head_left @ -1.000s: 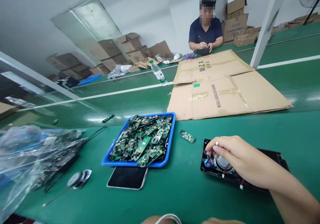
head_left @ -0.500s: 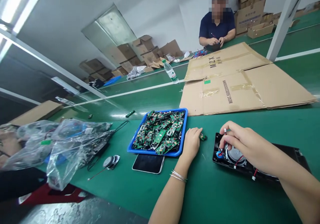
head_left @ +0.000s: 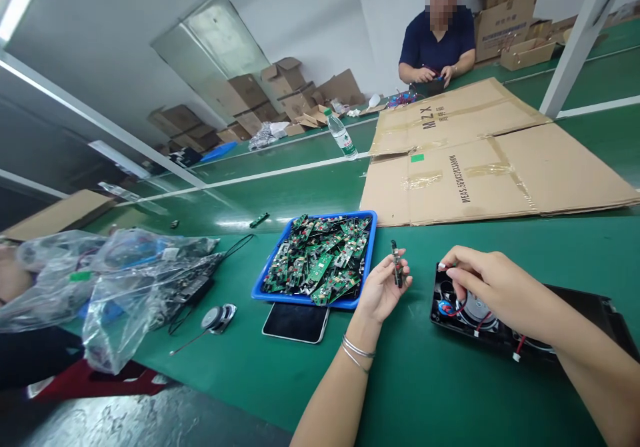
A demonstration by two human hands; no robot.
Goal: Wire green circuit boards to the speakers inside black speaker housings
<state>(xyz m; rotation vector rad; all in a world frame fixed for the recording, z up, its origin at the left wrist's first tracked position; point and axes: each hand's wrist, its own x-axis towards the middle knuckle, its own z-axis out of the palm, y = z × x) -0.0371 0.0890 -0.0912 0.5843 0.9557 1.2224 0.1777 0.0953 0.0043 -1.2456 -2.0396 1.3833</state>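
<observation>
My left hand (head_left: 383, 290) holds a small green circuit board (head_left: 397, 264) on edge between thumb and fingers, just right of a blue tray (head_left: 373, 247) heaped with similar boards. Above the left end of a black speaker housing (head_left: 590, 307), my right hand (head_left: 470, 270) pinches a white connector (head_left: 442, 267) on a thin wire. Inside the housing sit a round speaker (head_left: 474, 308), a blue ringed part (head_left: 445, 308) and red-and-black wires with white plugs. My right hand and forearm hide part of the housing.
A phone (head_left: 295, 322) lies partly under the tray. Leftward are a loose speaker (head_left: 216, 318) and plastic bags (head_left: 135, 280). Flattened cardboard (head_left: 480, 160) and a bottle (head_left: 341, 135) lie beyond; a person (head_left: 437, 40) sits across the bench.
My left hand has lifted the circuit board off the table and turned palm up. My right hand still pinches the connector, now lower at the housing's corner. The view has shifted slightly.
</observation>
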